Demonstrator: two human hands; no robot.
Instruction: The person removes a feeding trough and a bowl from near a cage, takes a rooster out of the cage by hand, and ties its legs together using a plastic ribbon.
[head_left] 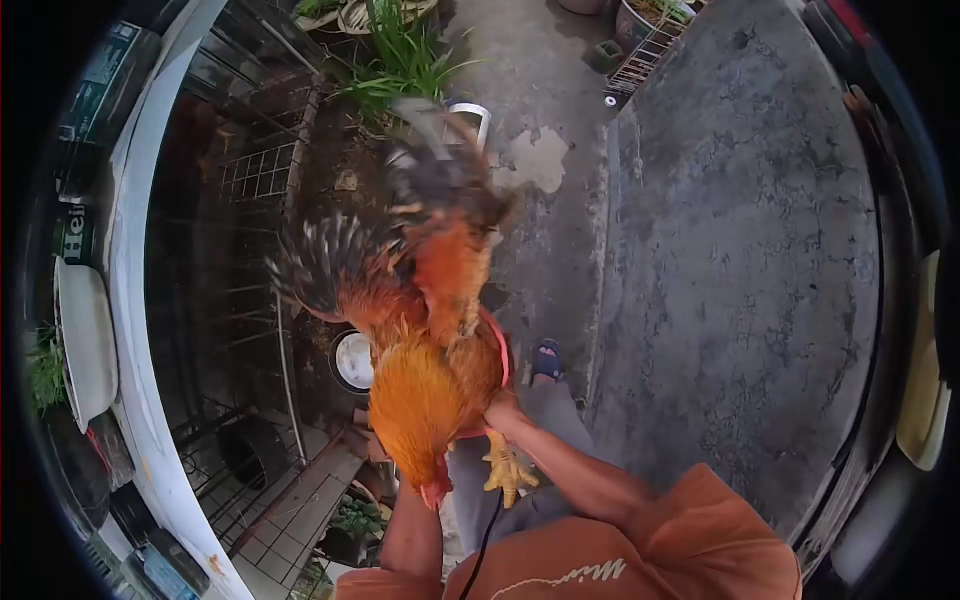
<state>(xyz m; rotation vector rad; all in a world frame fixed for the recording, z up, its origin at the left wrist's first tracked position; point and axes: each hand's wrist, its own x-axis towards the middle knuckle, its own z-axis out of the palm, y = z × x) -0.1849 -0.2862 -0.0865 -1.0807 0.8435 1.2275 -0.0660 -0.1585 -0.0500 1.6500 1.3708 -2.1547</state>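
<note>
The rust-orange chicken with a golden neck and black-tipped feathers (420, 340) was in front of the person's lower body, head low and pointing toward the torso, with its dark-feathered wing (335, 255) spread and the far plumage blurred. The right hand (503, 411) lay against its side; the fingers were hidden, so I could not tell how far they were closed. The left hand was out of sight behind the head, its bare forearm (412, 540) showing below, and its grasp could not be told either. A scaly yellow foot (507, 472) hung loose beside the right forearm.

Handling it well, I judged, called for folding the wings against the body, supporting the breast and gathering that loose foot, without squeezing the chest.

Beyond were a thin curved red rim (501, 345) beside the bird, a round pale metal bowl (354, 361), a dark wire-grid cage (262, 178) and a broad grey concrete slab (740, 270).
</note>
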